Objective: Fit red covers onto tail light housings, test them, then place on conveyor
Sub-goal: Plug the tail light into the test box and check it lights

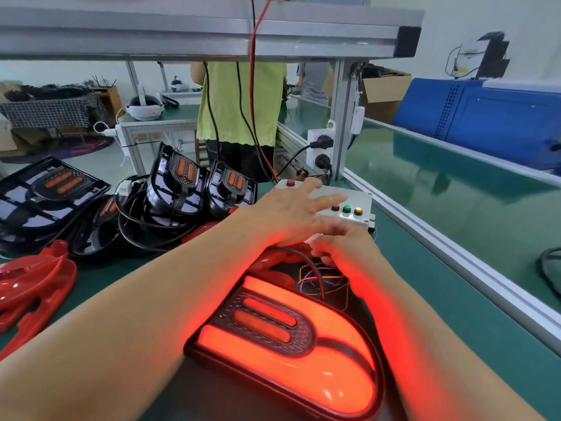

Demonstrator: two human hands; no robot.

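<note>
while the covered tail light point(288, 344) glows, left hand point(291, 211) presses test box point(355, 197) flat-fingered; right hand point(349, 247) grip cannot be told; conveyor point(455, 183) placement pending.

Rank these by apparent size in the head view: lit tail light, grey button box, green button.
1. Glowing red tail light, largest, though nearest the camera.
2. Grey metal button box, partly under the left hand.
3. Round green push button, smallest.

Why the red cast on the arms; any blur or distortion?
Head view: the lit tail light throws red glow onto both forearms; the right hand is motion-blurred, the left hand over the test box sharper; the conveyor belt shows glossy reflections; wide-angle bows the edges.
</note>
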